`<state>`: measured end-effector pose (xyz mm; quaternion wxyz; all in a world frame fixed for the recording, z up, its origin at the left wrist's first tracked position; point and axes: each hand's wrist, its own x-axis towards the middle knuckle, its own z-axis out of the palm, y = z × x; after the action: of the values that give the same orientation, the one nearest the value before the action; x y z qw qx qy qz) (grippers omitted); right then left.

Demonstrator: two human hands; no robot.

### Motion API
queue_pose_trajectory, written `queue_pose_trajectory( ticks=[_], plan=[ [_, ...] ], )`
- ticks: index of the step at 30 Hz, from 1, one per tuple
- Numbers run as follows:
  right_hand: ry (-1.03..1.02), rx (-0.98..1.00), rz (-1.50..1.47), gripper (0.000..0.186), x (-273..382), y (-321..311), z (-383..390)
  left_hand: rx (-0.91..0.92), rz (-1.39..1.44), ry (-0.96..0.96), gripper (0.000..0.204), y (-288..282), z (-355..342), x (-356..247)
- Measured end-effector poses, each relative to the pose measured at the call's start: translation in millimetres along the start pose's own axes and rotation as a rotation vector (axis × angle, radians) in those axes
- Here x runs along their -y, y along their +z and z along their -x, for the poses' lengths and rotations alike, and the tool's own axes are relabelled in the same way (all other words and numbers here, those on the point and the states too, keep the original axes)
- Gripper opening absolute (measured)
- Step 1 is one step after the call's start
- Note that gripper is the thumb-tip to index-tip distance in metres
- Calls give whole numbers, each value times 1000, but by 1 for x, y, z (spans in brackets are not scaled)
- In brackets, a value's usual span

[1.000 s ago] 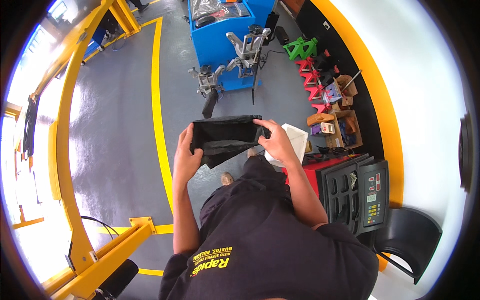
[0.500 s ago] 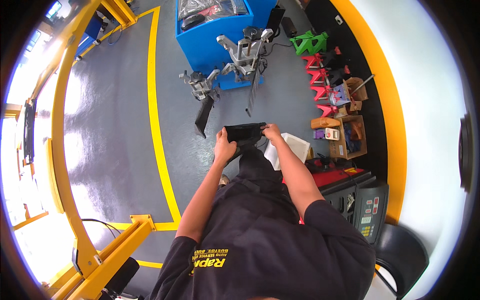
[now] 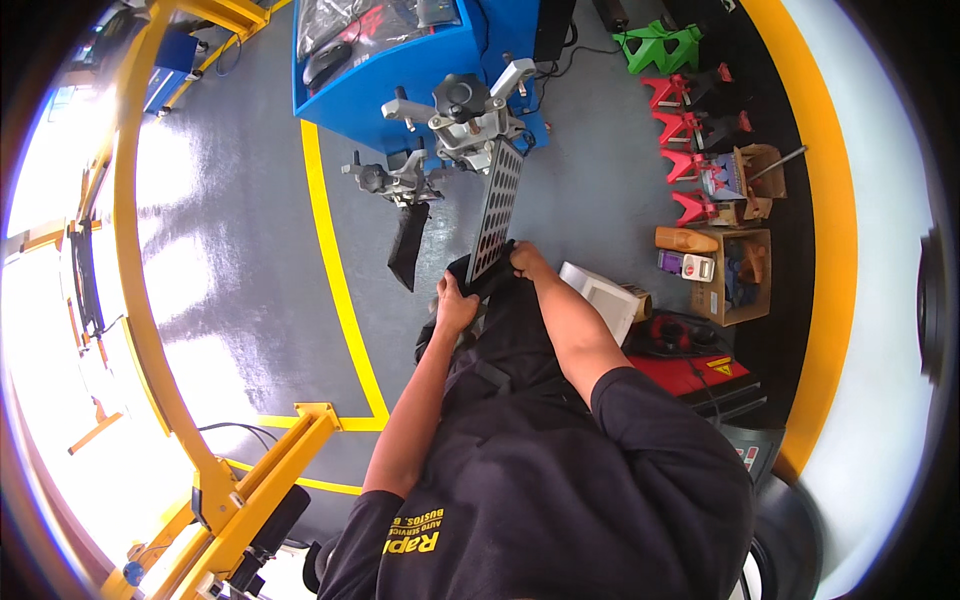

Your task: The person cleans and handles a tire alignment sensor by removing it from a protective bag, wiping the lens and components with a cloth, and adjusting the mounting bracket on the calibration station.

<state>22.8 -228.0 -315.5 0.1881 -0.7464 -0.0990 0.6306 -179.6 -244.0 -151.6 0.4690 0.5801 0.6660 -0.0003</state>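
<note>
Black bag (image 3: 499, 267) has reached the perforated panel (image 3: 494, 208).

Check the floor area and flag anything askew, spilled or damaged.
Nothing looks spilled or damaged. Mildly untidy: a metal rod juts aslant past the small cardboard box on the right. The black bag in the left hand and right hand is partly hidden.

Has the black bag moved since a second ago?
Yes: forward, up to the dotted panel by the blue cabinet. The black bag was clear of it before; now the panel's lower end overlaps it.
</note>
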Motion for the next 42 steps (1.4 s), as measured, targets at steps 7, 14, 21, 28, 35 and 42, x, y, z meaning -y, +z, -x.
queue_pose_trajectory(
  ticks=[7,14,21,28,35,42],
  plan=[
    [-244,82,-131,21,-3,-13,-47,33,-16,32,94,-7,-3,-8],
    [-821,322,808,21,-7,-77,-83,-37,21,320,81,-25,19,-76],
    [-673,529,827,22,52,-47,-32,-173,211,61,59,-43,51,-85],
    [274,584,-410,17,68,-43,6,-97,76,85,53,-72,12,-144],
    [-95,321,-523,22,122,-71,71,-194,126,208,60,-56,-22,-182],
    [-63,195,-672,18,141,-79,-40,89,-369,211,65,-106,10,-162]
  ],
)
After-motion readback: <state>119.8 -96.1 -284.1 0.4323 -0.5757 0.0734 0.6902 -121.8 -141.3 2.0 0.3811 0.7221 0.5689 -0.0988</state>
